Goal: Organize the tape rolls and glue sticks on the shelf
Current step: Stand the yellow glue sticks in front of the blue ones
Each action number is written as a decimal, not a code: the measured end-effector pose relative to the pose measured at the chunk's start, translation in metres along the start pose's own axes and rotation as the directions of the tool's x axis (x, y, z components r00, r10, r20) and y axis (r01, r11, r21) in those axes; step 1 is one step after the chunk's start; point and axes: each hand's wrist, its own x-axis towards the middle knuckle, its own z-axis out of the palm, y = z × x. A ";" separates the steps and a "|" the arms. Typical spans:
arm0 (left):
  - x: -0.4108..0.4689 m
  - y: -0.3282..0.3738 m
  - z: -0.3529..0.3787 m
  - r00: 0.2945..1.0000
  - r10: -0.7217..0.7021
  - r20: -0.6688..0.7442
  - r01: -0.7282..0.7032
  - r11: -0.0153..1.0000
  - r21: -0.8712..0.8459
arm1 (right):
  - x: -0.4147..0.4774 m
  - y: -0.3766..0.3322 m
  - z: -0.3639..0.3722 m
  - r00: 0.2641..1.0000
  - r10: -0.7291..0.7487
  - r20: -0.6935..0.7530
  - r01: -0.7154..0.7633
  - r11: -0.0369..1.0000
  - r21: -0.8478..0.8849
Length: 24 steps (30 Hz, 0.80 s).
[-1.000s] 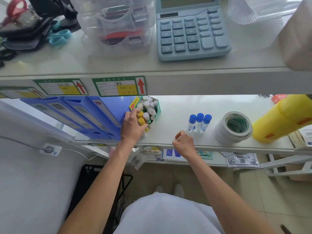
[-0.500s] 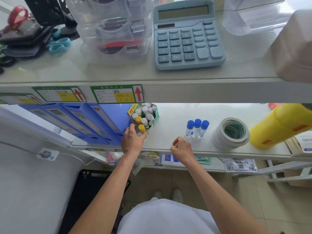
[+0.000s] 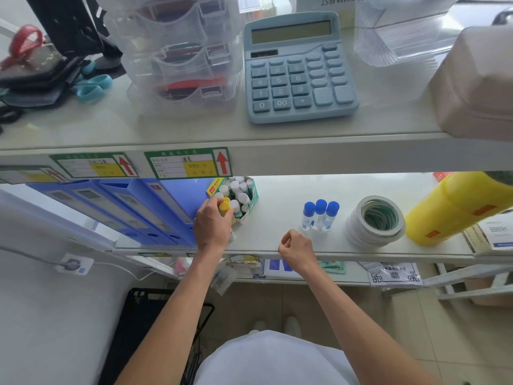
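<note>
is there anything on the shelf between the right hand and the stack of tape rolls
Yes. The three blue-capped glue bottles stand upright in a tight row on the shelf, between the right hand at the front edge and the tape roll stack. Along the front edge itself, nothing visible blocks the way.

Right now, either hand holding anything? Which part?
Left hand grips a yellow-capped glue stick by its body, cap exposed, at the glue stick box. Right hand is a loose fist at the shelf edge, apparently empty.
</note>
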 end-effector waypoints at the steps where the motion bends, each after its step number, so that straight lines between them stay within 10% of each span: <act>1: -0.001 0.003 -0.003 1.000 0.024 -0.011 -0.024 0.999 -0.023 | 0.000 0.000 0.000 1.000 -0.001 0.000 0.001 1.000 0.000; 9: -0.027 0.034 -0.001 0.945 0.270 0.183 -0.235 0.953 -0.189 | -0.014 -0.012 -0.005 0.987 -0.158 0.016 0.154 0.978 0.141; 15: -0.053 0.041 0.038 0.870 0.303 0.390 -0.213 0.943 -0.257 | -0.027 -0.010 -0.013 0.924 -0.295 -0.242 0.325 0.941 0.097; 24: -0.024 0.039 0.026 0.937 0.306 0.172 -0.260 0.934 -0.246 | -0.030 0.014 -0.029 0.891 -0.180 -0.416 0.216 0.976 0.040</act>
